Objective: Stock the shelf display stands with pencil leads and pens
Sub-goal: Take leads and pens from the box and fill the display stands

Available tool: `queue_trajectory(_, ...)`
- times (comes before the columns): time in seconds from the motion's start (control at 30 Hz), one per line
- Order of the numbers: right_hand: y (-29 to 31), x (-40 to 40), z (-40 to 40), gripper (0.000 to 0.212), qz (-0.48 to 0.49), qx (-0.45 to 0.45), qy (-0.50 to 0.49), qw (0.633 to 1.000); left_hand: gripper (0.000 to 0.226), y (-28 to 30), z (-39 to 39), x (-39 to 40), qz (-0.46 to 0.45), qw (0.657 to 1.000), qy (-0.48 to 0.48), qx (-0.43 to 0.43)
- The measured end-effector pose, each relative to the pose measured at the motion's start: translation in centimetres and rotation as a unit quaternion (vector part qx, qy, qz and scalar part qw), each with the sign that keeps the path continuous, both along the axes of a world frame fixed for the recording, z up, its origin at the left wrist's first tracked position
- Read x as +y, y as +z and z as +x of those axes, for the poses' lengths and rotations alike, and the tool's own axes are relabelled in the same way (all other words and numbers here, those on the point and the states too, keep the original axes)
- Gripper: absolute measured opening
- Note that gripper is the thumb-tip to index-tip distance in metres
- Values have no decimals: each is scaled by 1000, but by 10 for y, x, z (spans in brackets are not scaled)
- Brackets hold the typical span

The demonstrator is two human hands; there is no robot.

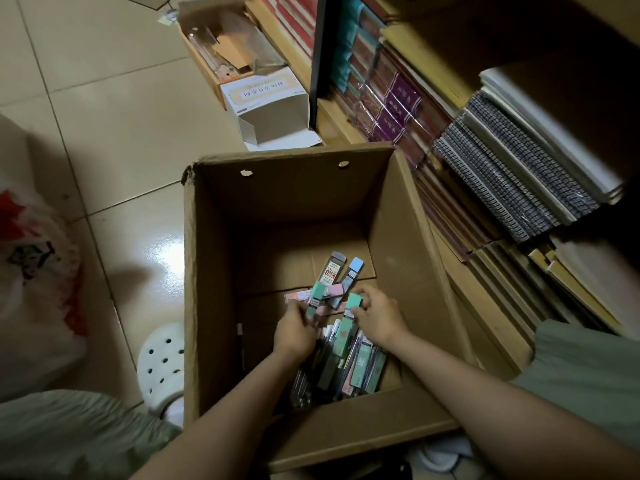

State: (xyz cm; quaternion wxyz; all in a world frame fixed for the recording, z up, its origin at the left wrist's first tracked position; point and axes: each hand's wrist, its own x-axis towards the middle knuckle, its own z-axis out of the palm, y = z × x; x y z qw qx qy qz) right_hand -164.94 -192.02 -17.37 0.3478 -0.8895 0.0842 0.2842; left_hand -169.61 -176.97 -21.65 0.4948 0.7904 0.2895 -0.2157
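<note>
Cardboard box [214, 271] holds both hands: left grip [294, 329] and right grip [375, 315] each pinch one green lead case [317, 299].

Head view, steeply down into carton [214, 271].

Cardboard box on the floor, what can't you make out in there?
Head view only:
- Cardboard box floor under both hands: hidden.
- Left hand fingertips: hidden behind a green-capped lead case.
- Labels on the lead cases and pens: too small, dim.
- Box's near outer wall: hidden by forearms.
</note>
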Motion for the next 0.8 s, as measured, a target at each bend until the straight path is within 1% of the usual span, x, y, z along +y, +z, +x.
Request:
queue_trajectory(0.03, 3, 1, 4, 27, 18, 5, -30, 999, 21, 2, 2, 2, -31, 999, 27, 1)
queue_trajectory(0.1, 7, 4, 13, 29, 62, 26, -75, 995, 27, 7, 6, 4, -126, 987, 95, 9)
queue_trajectory(0.17, 9, 10, 21, 29, 104, 42, -86, 990, 19, 11, 10, 4, -200, 971, 132, 9)
queue_trajectory(0.2, 9, 13, 25, 29, 118, 43, -78, 989, 19, 14, 11, 4, -220, 967, 129, 3)
queue_trajectory(0.27, 9, 21, 31, 31, 130, 31, -57, 989, 30, 14, 14, 3, -254, 960, 120, -5)
queue_trajectory(0.37, 8, 31, 39, 34, 120, 6, -40, 992, 33, 13, 19, 1, -264, 959, 100, -12)
queue_trajectory(0.43, 7, 36, 44, 35, 95, -18, -20, 995, 27, 10, 24, 2, -253, 960, 119, -20)
queue_trajectory(0.5, 5, 38, 51, 36, 54, -46, 3, 997, 17, 7, 30, 5, -238, 956, 168, -30)
queue_trajectory(0.53, 3, 37, 56, 38, 17, -62, 17, 998, 15, 4, 33, 8, -232, 954, 189, -30)
queue_trajectory(0.6, -5, 36, 67, 47, -74, -78, 56, 993, 19, 1, 37, 12, -221, 951, 215, -21)
queue_trajectory(0.67, -15, 37, 75, 57, -136, -65, 89, 985, 22, -2, 39, 16, -206, 949, 239, -15)
queue_trajectory(0.8, -33, 46, 80, 78, -207, -40, 112, 971, 20, -4, 41, 20, -182, 939, 293, -11)
